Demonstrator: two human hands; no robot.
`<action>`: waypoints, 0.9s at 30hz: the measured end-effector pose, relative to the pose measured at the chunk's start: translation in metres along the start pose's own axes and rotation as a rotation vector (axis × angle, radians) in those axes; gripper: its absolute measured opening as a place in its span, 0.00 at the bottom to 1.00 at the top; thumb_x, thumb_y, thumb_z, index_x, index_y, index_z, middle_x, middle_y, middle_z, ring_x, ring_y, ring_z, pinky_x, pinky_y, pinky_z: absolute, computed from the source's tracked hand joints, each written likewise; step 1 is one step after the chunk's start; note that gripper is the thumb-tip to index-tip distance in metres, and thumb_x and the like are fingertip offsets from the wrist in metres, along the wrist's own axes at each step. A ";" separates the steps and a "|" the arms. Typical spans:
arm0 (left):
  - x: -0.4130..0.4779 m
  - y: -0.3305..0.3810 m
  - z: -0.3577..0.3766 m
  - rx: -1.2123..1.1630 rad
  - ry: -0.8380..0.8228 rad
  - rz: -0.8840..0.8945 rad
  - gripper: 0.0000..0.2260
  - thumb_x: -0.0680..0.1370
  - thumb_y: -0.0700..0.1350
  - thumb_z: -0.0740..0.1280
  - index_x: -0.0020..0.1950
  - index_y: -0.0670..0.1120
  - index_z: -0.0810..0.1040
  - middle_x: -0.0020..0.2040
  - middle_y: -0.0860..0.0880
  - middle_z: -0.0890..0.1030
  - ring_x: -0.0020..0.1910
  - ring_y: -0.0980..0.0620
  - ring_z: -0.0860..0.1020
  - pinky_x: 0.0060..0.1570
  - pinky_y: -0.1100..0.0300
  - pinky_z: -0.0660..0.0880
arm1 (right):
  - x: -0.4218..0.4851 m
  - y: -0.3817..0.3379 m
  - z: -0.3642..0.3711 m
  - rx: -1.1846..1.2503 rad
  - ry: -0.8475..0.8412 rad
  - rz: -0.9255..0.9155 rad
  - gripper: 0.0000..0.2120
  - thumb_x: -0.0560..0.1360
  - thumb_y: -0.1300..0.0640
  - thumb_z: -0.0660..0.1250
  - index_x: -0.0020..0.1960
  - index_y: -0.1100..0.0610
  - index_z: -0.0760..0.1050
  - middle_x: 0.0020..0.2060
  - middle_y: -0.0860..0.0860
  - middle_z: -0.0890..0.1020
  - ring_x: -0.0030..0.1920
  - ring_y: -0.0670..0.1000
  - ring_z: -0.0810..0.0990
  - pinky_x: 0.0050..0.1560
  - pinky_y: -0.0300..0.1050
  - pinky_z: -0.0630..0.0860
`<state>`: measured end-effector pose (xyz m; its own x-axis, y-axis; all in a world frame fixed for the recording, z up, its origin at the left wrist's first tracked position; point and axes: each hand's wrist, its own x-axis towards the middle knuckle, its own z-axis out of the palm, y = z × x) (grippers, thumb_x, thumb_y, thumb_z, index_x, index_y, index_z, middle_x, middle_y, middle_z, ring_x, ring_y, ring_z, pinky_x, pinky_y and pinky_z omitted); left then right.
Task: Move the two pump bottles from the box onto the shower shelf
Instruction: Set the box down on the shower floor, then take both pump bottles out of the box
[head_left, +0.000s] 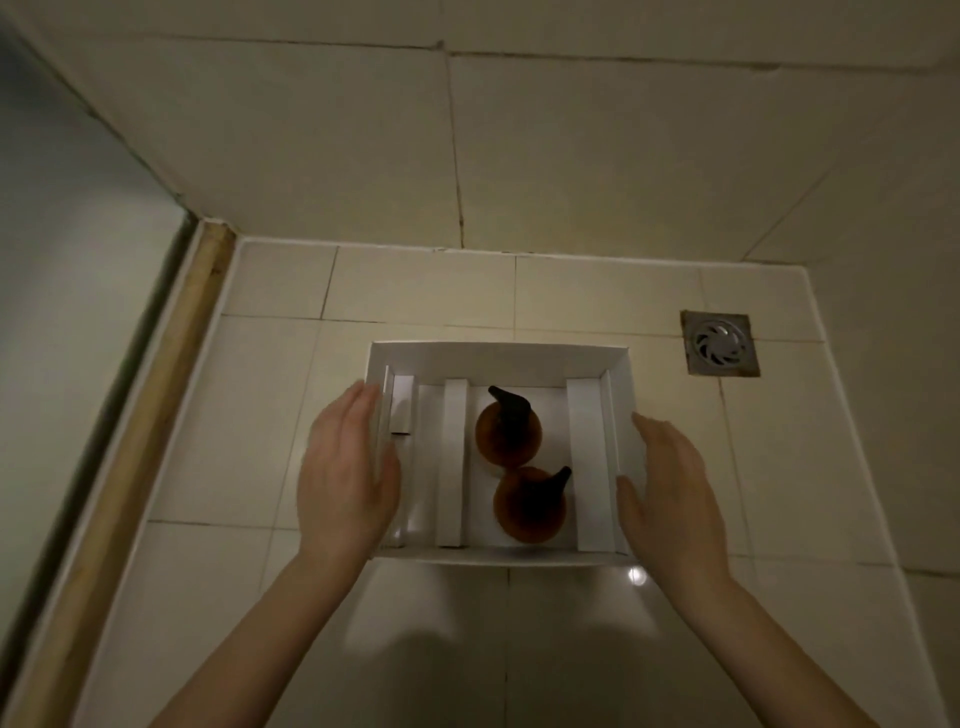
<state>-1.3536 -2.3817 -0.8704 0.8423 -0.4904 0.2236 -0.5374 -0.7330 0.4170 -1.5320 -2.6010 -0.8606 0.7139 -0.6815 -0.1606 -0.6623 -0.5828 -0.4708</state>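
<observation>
A white open cardboard box (498, 356) sits on the tiled shower floor, seen from above. Two amber pump bottles with dark pump heads stand upright in its middle compartment: the far bottle (508, 434) and the near bottle (530, 506), touching each other. My left hand (345, 478) lies flat against the box's left wall, thumb over the rim. My right hand (670, 493) presses the right wall the same way. Neither hand touches a bottle. No shelf is in view.
White cardboard dividers (451, 462) split the box into compartments. A square metal floor drain (719, 344) lies to the right of the box. Tiled walls (571, 156) rise behind and at the right; a wooden threshold strip (156, 395) and glass panel run along the left.
</observation>
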 end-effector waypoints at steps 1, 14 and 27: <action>0.002 0.006 0.002 -0.044 -0.021 0.021 0.29 0.71 0.40 0.69 0.70 0.47 0.63 0.65 0.46 0.73 0.64 0.50 0.69 0.62 0.60 0.65 | -0.005 -0.004 -0.002 -0.031 0.054 -0.072 0.30 0.72 0.62 0.67 0.72 0.54 0.61 0.70 0.53 0.66 0.72 0.52 0.63 0.70 0.49 0.65; 0.045 0.043 0.080 -0.290 -0.718 0.095 0.30 0.66 0.57 0.73 0.65 0.58 0.67 0.61 0.54 0.76 0.60 0.54 0.75 0.59 0.53 0.75 | -0.012 -0.037 0.055 0.219 -0.384 0.008 0.36 0.56 0.33 0.72 0.60 0.34 0.60 0.49 0.34 0.68 0.47 0.39 0.71 0.39 0.30 0.68; 0.041 0.033 0.073 -0.358 -0.640 0.092 0.35 0.65 0.50 0.75 0.69 0.52 0.66 0.65 0.50 0.74 0.64 0.50 0.72 0.61 0.58 0.70 | 0.015 -0.019 0.052 0.207 -0.415 0.100 0.31 0.55 0.44 0.75 0.54 0.38 0.65 0.45 0.39 0.74 0.49 0.45 0.76 0.41 0.34 0.70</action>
<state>-1.3396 -2.4610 -0.9120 0.5473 -0.8018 -0.2401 -0.4669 -0.5306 0.7075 -1.4967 -2.5775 -0.8992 0.7072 -0.4713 -0.5271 -0.7035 -0.3941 -0.5914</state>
